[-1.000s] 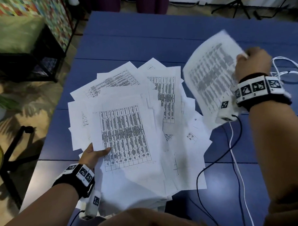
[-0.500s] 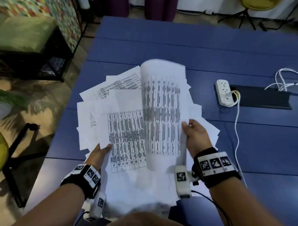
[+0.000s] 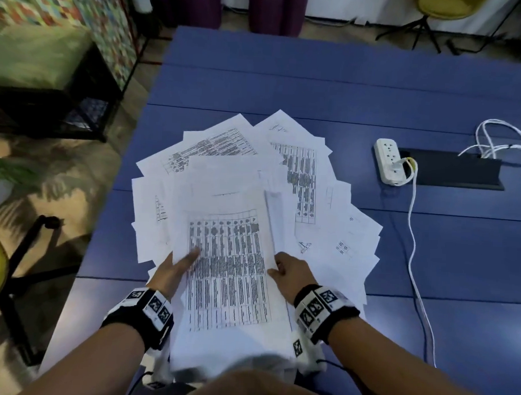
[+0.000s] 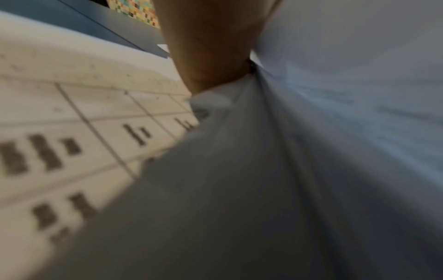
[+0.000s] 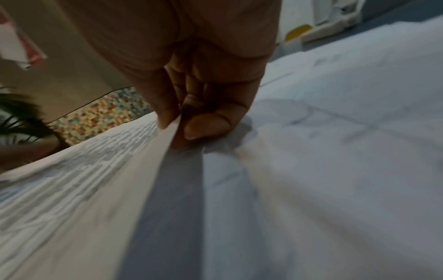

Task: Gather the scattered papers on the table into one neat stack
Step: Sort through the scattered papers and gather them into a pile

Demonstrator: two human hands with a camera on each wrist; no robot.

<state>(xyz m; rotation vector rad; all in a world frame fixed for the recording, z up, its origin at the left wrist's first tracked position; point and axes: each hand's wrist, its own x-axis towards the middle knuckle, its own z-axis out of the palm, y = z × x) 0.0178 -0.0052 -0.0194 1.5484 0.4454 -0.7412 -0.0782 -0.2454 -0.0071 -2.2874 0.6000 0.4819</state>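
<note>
Partly done, judging by the layout: sheets are pulled into one overlapping fan near the front edge of the blue counter (image 3: 317,89), none seen lying off alone, but edges point every way, not a neat stack yet

Top printed sheet (image 3: 229,267) with a table grid is held at both side edges over the fanned papers (image 3: 335,230). Left hand (image 3: 175,268) has its thumb on top of the sheet's left edge, fingers hidden under, so gripping. Right hand (image 3: 291,273) pinches the right edge between thumb and fingers (image 5: 203,130), clear in the right wrist view. Left wrist view is blurred, shows only paper and part of the hand

Left to do: lay this sheet down, sweep the fan inward, square all edges, probably tap to align

Power strip (image 3: 389,164) and white cable (image 3: 413,234) sit well apart to the right, off the papers
</note>
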